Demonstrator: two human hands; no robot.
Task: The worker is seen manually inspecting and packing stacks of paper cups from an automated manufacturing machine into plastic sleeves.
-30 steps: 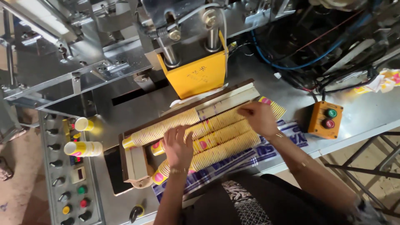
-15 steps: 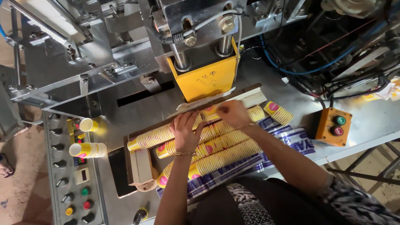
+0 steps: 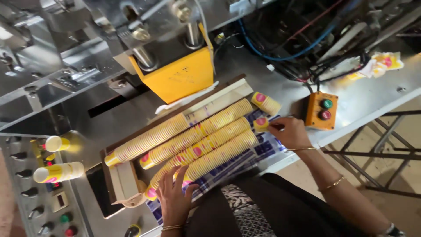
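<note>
My right hand has its fingertips pinched shut on a short stack of yellow paper cups with a pink spot on the base, which lies on its side just right of the long rows, close to the left of the orange push-button box. My left hand lies flat with the fingers spread wide, pressing on the near end of the nearest long row of nested yellow paper cups; it grips nothing. These cups are thin ribbed paper, yellow with pink marks, nested so tightly that each row reads as a ridged tube lying on its side. I count four such long rows side by side, slanting from lower left to upper right, all well to the left of the orange box and resting partly on a blue-and-white checked cloth. A second short stack of the same cups lies just left of the box, a little farther from me than the one I hold, so two short stacks in all. The orange box carries two round buttons, one green and one red. Far to its left, on the grey control panel, two more short cup stacks lie on their sides. A yellow machine block hangs beyond the rows, up and left of the box.
</note>
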